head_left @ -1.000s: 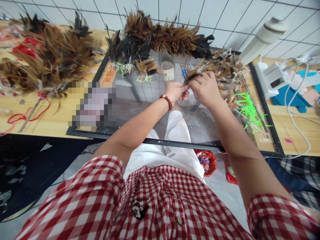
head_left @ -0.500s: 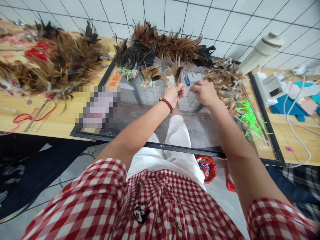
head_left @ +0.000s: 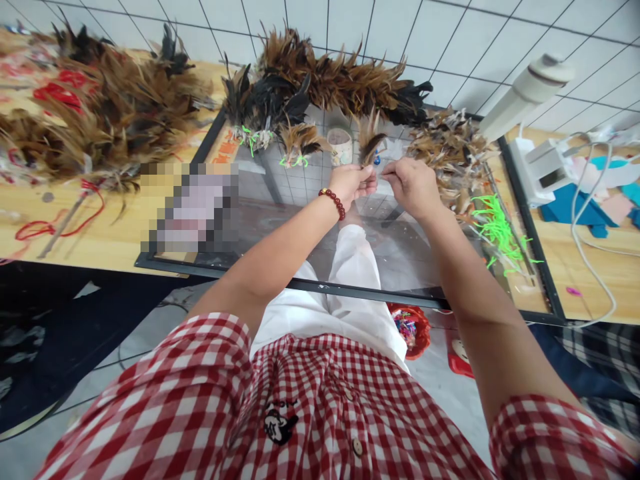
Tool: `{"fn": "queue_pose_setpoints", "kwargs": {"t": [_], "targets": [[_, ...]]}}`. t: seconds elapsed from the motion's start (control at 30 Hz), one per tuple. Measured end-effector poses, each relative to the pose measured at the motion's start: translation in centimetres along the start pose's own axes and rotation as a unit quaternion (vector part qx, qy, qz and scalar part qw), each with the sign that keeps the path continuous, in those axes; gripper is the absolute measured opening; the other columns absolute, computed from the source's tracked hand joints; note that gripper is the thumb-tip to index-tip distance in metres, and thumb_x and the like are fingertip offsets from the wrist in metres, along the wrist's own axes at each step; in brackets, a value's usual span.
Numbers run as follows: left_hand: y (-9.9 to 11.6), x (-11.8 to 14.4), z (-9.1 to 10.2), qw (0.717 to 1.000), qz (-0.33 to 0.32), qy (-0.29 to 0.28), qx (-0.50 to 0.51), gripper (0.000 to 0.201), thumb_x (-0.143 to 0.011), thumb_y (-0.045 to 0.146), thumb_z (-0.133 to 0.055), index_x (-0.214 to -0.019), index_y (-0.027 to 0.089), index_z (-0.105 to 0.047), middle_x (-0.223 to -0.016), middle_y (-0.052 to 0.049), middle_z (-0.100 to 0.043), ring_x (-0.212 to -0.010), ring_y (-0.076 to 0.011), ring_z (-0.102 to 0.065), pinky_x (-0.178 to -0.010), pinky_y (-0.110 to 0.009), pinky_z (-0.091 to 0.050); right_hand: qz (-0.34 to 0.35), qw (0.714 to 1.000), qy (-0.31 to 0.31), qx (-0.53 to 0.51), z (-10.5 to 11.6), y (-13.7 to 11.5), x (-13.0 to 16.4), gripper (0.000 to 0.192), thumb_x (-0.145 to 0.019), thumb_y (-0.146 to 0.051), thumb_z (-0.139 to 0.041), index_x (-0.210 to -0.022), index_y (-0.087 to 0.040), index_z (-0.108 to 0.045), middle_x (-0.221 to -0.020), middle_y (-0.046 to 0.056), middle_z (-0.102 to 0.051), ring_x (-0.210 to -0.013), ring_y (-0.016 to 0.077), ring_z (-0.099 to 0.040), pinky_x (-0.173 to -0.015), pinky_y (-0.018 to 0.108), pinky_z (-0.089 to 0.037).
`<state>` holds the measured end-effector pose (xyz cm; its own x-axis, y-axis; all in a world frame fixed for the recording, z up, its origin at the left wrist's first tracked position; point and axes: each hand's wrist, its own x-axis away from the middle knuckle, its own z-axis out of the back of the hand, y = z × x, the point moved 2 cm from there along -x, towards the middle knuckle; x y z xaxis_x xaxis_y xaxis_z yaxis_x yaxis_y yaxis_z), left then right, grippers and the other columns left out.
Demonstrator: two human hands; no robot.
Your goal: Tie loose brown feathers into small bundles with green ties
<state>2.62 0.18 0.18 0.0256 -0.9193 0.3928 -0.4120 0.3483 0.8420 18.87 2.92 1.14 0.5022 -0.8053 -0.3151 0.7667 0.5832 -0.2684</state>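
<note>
While the left hand (head_left: 351,183) pinched a small feather bunch (head_left: 369,140) upright at upper centre of frame, right hand (head_left: 411,185) just beside it, fingertips pressed together, loose feathers (head_left: 450,150) to the right, glass tabletop (head_left: 380,253) beneath.

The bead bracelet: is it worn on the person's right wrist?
No, the bracelet sits on the left wrist, behind the left hand pinching feathers.

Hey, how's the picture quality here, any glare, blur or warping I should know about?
Head view: even, bright light; the glass tabletop mirrors the wall tiles; a pixelated patch hides part of it. Wide-lens warping bends the white tiled wall and the table edges. The left hand, right hand and small brown feather bunch look sharp.
</note>
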Motion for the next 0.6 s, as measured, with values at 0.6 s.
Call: {"fn": "queue_pose_setpoints", "kwargs": {"t": [0.6], "targets": [[0.6, 0.1, 0.7, 0.978, 0.052, -0.146, -0.137, 0.028, -0.095, 0.02, -0.072, -0.069, 0.012, -0.065, -0.053, 0.001, -0.057, -0.045, -0.0044, -0.05, -0.05, -0.017, -0.04, -0.061, 0.98, 0.135, -0.13, 1.5, 2.9, -0.1, 0.03, -0.097, -0.053, -0.064, -0.117, -0.031, -0.064, -0.111, 0.008, -0.076, -0.111, 0.0312, -0.068, -0.107, 0.052, -0.048]]}}
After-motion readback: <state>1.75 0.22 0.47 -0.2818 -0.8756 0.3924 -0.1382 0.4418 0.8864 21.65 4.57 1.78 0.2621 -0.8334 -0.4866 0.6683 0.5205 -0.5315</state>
